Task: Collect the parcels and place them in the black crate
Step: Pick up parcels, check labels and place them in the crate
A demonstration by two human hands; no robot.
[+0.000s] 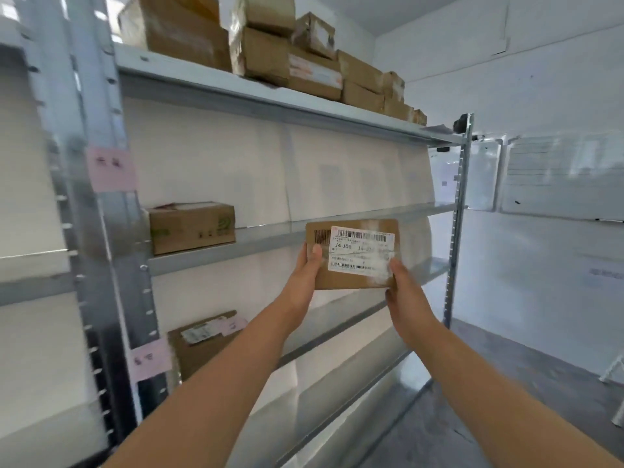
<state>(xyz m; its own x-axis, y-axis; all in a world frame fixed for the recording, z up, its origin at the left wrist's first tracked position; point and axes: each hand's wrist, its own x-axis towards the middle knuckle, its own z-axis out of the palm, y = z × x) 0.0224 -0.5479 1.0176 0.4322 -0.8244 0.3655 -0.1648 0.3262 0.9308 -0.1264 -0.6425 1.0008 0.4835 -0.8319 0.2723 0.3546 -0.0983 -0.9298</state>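
A flat brown parcel point(353, 253) with a white shipping label is held up in both hands, in front of the middle shelf point(270, 236) of a metal rack and clear of its front edge. The left hand point(309, 270) is closed on the parcel's lower left corner, thumb pressed on the labelled face; the right hand point(403, 287) is closed on the lower right corner in the same manner. The parcel is turned face-on to the camera, so the label appears to be under inspection.

The collecting step seems to be in hand: one parcel has been lifted off the rack, but not yet delivered. The black crate is not in view, so its position cannot be told.

Other parcels are left on the rack: a small carton point(191, 228) at the left end of the middle shelf, a labelled box point(201, 342) at the left end of the shelf below, and a stacked row of cartons point(270, 49) along the top shelf.

For the next move, the held parcel would need to be carried away from the rack and the crate found, after which it could be lowered in and released.
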